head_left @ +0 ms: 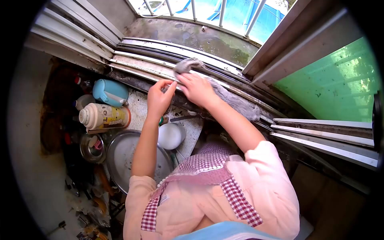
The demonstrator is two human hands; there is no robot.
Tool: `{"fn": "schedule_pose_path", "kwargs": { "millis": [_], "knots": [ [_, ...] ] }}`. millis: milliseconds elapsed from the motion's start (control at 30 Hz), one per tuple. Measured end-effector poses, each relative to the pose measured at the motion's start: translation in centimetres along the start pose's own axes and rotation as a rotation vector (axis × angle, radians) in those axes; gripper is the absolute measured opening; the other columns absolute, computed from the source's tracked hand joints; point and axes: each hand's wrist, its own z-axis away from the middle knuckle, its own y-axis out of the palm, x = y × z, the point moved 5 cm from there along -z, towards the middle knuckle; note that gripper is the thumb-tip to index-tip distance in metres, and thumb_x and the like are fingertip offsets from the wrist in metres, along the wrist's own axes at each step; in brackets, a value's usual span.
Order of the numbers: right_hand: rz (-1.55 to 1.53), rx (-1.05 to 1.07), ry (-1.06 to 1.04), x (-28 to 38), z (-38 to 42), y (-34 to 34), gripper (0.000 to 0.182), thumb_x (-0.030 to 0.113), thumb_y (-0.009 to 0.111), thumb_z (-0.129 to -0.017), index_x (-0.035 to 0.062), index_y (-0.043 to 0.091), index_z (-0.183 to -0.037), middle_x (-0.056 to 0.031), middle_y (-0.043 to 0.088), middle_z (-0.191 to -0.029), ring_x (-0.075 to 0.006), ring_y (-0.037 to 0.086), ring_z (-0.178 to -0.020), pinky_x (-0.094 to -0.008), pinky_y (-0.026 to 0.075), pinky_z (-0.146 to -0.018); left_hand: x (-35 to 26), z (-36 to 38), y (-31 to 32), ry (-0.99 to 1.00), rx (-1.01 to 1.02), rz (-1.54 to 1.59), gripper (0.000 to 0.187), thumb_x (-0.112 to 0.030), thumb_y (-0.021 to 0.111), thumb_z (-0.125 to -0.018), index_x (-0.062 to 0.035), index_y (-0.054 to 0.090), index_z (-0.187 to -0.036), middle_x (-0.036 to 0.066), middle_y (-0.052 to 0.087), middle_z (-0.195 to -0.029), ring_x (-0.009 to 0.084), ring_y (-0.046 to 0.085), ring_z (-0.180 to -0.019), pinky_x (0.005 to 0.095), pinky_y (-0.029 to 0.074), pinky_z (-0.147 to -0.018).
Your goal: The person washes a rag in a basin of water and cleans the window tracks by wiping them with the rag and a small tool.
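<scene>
A grey cloth lies along the metal tracks of a sliding window frame, with one end bunched up. My right hand presses on the cloth near its bunched end, fingers over it. Close beside it on the left, my left hand is at the inner edge of the track, thumb and fingers pinched together. Whatever is between those fingertips is too small to make out.
Below the sill at left are a blue jug, a cream thermos, a large round metal tray and a white bowl. Window bars stand beyond the ledge; a green glass pane is at right.
</scene>
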Motion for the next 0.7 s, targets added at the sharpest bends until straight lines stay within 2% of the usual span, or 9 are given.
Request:
{"fn": "schedule_pose_path", "kwargs": {
  "millis": [67, 133, 167, 233, 267, 433, 500, 567, 700],
  "knots": [
    [0.151, -0.011, 0.018, -1.8, 4.0, -3.0, 0.029, 0.012, 0.057, -0.076, 0.0078, 0.061, -0.104, -0.0063, 0.063, -0.100, -0.0261, 0.053, -0.097, -0.0361, 0.041, -0.087, 0.9, 1.0, -1.1, -0.012, -0.031, 0.040, 0.018, -0.017, 0.064, -0.081, 0.0012, 0.063, -0.086, 0.005, 0.062, -0.069, 0.0090, 0.057, -0.060, 0.0228, 0.044, -0.059],
    [0.247, -0.146, 0.040, -2.7, 9.2, -7.6, 0.030, 0.005, 0.056, -0.074, 0.0092, 0.063, -0.103, -0.0030, 0.064, -0.096, -0.0250, 0.051, -0.091, -0.0349, 0.039, -0.084, 1.4, 2.3, -3.1, -0.037, -0.067, 0.055, 0.017, -0.015, 0.063, -0.082, 0.0011, 0.063, -0.088, 0.005, 0.061, -0.070, 0.0086, 0.056, -0.061, 0.0226, 0.044, -0.059],
    [0.198, -0.153, 0.148, -3.4, 11.4, -9.5, 0.028, 0.006, 0.057, -0.074, 0.0088, 0.063, -0.102, -0.0030, 0.064, -0.094, -0.0248, 0.050, -0.090, -0.0356, 0.039, -0.082, 1.7, 3.1, -4.0, -0.047, -0.085, 0.058, 0.016, -0.014, 0.062, -0.082, 0.0010, 0.063, -0.088, 0.004, 0.061, -0.070, 0.0084, 0.056, -0.062, 0.0225, 0.044, -0.059],
    [0.424, -0.145, 0.314, -5.2, 15.6, -12.0, 0.024, 0.007, 0.062, -0.074, 0.0074, 0.065, -0.097, -0.0038, 0.065, -0.090, -0.0237, 0.050, -0.087, -0.0352, 0.040, -0.079, 2.7, 4.8, -5.4, -0.085, -0.097, 0.086, 0.015, -0.012, 0.061, -0.083, 0.0009, 0.062, -0.090, 0.004, 0.061, -0.071, 0.0086, 0.056, -0.064, 0.0223, 0.044, -0.060],
    [0.408, -0.115, 0.352, -5.5, 16.4, -12.8, 0.024, 0.005, 0.063, -0.072, 0.0066, 0.065, -0.096, -0.0036, 0.065, -0.089, -0.0236, 0.050, -0.085, -0.0348, 0.041, -0.077, 3.3, 5.7, -5.9, -0.108, -0.103, 0.100, 0.015, -0.011, 0.061, -0.083, 0.0008, 0.062, -0.091, 0.004, 0.061, -0.071, 0.0086, 0.057, -0.064, 0.0221, 0.044, -0.061],
    [0.132, -0.150, -0.032, -4.9, 10.8, -9.4, 0.024, -0.001, 0.060, -0.066, 0.0018, 0.064, -0.090, -0.0075, 0.062, -0.083, -0.0263, 0.053, -0.077, -0.0350, 0.044, -0.071, 2.9, 9.1, -4.0, -0.218, 0.022, 0.255, 0.014, -0.011, 0.058, -0.085, 0.0000, 0.062, -0.093, 0.002, 0.059, -0.072, 0.0079, 0.054, -0.067, 0.0220, 0.042, -0.062],
    [0.306, -0.066, 0.026, -3.7, 7.5, -7.4, 0.022, -0.003, 0.057, -0.064, 0.0018, 0.060, -0.085, -0.0085, 0.058, -0.074, -0.0279, 0.054, -0.076, -0.0351, 0.045, -0.071, 2.4, 9.3, -2.5, -0.205, 0.088, 0.284, 0.014, -0.011, 0.057, -0.086, -0.0005, 0.062, -0.093, 0.001, 0.058, -0.073, 0.0073, 0.053, -0.067, 0.0218, 0.042, -0.062],
    [0.282, -0.128, -0.038, -2.1, 5.3, -5.3, 0.020, 0.000, 0.057, -0.065, 0.0028, 0.060, -0.084, -0.0091, 0.058, -0.074, -0.0281, 0.054, -0.077, -0.0358, 0.045, -0.072, 2.1, 9.6, -0.7, -0.195, 0.167, 0.331, 0.014, -0.011, 0.058, -0.086, -0.0007, 0.062, -0.094, 0.001, 0.058, -0.074, 0.0074, 0.053, -0.067, 0.0218, 0.042, -0.062],
    [-0.007, -0.182, -0.140, -0.5, -2.7, -0.5, 0.014, 0.004, 0.060, -0.073, 0.0042, 0.064, -0.086, -0.0109, 0.061, -0.077, -0.0294, 0.055, -0.076, -0.0362, 0.046, -0.071, 2.5, 8.6, 3.2, -0.235, 0.199, 0.405, 0.022, -0.013, 0.062, -0.082, 0.0016, 0.059, -0.097, 0.006, 0.060, -0.081, 0.0100, 0.056, -0.075, 0.0231, 0.044, -0.068]
  ]
}}
